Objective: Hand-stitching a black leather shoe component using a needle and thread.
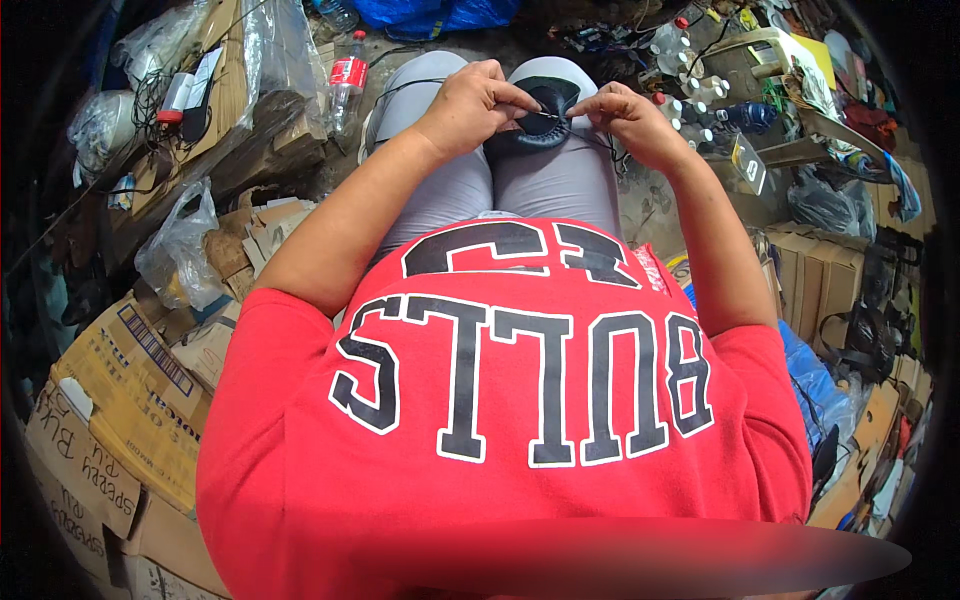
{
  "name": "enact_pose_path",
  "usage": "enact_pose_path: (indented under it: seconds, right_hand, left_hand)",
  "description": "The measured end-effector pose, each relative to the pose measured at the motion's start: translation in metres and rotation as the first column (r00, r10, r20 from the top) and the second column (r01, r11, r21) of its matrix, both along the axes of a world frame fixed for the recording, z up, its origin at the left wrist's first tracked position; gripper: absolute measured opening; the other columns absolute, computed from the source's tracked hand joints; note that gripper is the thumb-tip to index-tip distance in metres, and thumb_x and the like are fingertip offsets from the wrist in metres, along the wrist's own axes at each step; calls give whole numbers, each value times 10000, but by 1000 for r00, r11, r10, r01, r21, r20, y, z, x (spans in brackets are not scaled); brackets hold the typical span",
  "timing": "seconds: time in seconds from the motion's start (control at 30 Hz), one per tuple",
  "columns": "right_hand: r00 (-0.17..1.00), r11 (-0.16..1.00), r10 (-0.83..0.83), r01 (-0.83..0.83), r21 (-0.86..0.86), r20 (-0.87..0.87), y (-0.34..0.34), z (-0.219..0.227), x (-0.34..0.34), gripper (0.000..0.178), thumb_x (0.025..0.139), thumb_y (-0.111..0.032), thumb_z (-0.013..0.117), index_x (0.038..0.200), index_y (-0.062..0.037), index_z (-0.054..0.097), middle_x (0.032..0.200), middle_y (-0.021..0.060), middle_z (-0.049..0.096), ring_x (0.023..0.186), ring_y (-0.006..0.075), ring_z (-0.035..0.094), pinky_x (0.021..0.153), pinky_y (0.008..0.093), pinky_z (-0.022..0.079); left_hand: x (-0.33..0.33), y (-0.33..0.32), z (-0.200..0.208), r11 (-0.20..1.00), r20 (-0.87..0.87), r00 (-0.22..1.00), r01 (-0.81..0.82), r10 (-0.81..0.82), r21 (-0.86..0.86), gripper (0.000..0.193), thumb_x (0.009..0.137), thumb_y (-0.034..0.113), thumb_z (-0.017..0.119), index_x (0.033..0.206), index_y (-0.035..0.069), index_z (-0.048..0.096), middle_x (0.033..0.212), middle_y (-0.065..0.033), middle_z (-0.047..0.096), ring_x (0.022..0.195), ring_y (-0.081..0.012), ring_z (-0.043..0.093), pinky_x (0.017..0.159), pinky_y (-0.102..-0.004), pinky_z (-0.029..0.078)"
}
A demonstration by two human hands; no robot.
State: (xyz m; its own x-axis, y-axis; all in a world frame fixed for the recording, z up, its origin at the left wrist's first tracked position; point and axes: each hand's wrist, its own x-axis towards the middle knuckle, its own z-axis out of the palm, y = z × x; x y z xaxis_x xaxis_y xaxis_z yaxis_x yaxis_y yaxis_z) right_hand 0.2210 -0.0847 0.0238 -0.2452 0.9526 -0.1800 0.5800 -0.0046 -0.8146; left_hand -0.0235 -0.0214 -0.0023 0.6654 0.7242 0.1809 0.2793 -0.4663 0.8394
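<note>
A black shoe (541, 132), its rounded end edged with light stitches, rests on my grey-trousered lap between the knees. Just over it, my left hand (478, 107) is closed, thumb and forefinger pinched on a dark thread (552, 117). My right hand (630, 118) pinches the same strand from the other side, fingertips a short way from the left ones. Whether a needle is also held is too small to make out. More thin black thread (412, 90) runs across my left thigh. The shoe's underside is hidden.
A clear bottle with a red label (348, 80) stands beyond my left knee. Cardboard boxes (135, 385) and a plastic bag (182, 250) lie at left. Several small bottles (690, 100) cluster right of my right hand, near a pale chair-like frame (800, 150). More cartons (815, 275) sit at right.
</note>
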Motion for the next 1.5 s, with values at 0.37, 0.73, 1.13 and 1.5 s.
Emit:
enact_pose_path:
  seconds: [0.37, 0.73, 1.13, 1.5]
  right_hand:
    - [1000, 999, 12, -13, -38, -24, 2, 2, 2, 448, 688, 105, 483, 984, -148, 704, 779, 2, 461, 749, 125, 481, 709, 241, 408]
    - [998, 996, 29, -32, -82, -47, 1, 7, 0, 403, 720, 110, 492, 1009, -94, 687, 789, -9, 461, 769, 100, 462, 735, 216, 392]
    - [973, 980, -124, 90, -176, -193, -10, 2, -6, 266, 800, -27, 622, 1050, -99, 676, 809, -19, 597, 729, 56, 521, 680, 197, 435]
    - [899, 955, -270, 205, -216, -343, -6, 0, -21, 168, 798, -85, 672, 950, -17, 653, 791, -21, 620, 726, 38, 543, 672, 180, 447]
  left_hand:
    - [2, 4, -6, 994, -18, 999, 32, -30, 105, 287, 660, 7, 716, 887, 182, 728, 712, -19, 445, 694, -153, 449, 624, -267, 429]
    - [6, 5, -6, 999, 2, 999, 41, -41, 5, 249, 690, -15, 685, 879, 143, 724, 716, -32, 456, 670, -159, 487, 589, -270, 440]
    - [2, -5, 13, 990, -74, 997, 41, -31, 133, 226, 744, 24, 669, 964, 71, 688, 747, -3, 538, 680, -89, 534, 620, -235, 449]
    - [29, -3, -16, 887, 85, 996, 20, 22, -462, 136, 757, 48, 676, 880, 21, 625, 801, -4, 602, 736, -68, 544, 684, -209, 452]
